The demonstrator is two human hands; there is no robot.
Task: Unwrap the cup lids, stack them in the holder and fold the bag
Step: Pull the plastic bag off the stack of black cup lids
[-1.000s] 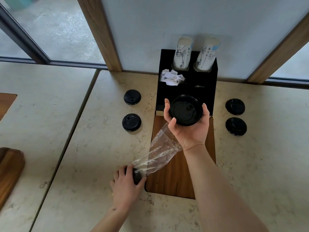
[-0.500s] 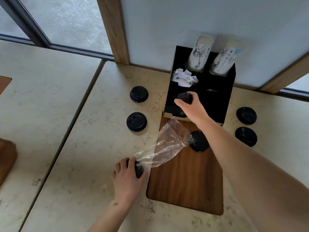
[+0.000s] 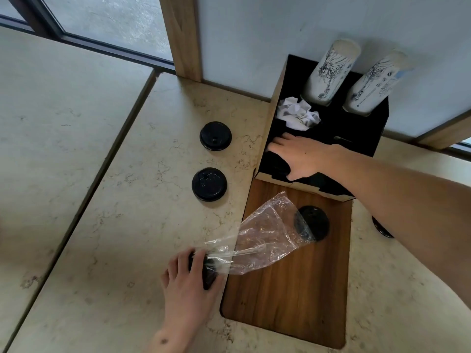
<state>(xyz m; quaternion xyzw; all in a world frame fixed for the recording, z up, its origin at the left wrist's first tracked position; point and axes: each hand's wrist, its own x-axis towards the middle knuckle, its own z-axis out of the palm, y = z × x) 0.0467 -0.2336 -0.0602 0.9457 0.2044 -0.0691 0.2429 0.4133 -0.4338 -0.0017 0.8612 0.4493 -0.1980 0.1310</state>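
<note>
**Lids half stowed, bag pinned by one hand: where it could slip**

The right hand (image 3: 299, 156) reaches into the front left compartment of the black holder (image 3: 362, 138), palm down and fingers spread over dark lids inside; whether it grips one or only presses on them cannot be told, since black lids against black walls give no edge. The left hand (image 3: 190, 273) is closed on the gathered end of the clear plastic bag (image 3: 260, 238), with a dark lid-like shape under its fingers, pressing it to the stone counter (image 3: 102, 225) just beside the wooden board (image 3: 293, 289).

The bag fans out from that hand across the board, and its open mouth overlaps a black lid (image 3: 314, 222) lying there. If the left hand tugs, the film could drag that lid off the board or flip it.

Two more lids (image 3: 215, 135) (image 3: 209, 184) lie on the counter left of the holder, well apart from both hands, and the edge of another (image 3: 381, 229) shows under the right forearm. That one is at risk: a forearm sweeping back could knock it away.

A crumpled white paper (image 3: 297, 115) sits in the compartment behind the right hand, beside two printed paper cups (image 3: 328, 72) (image 3: 372, 82) standing inverted at the back. A careless withdrawal could snag the paper or tilt the stack so it seats crooked.
</note>
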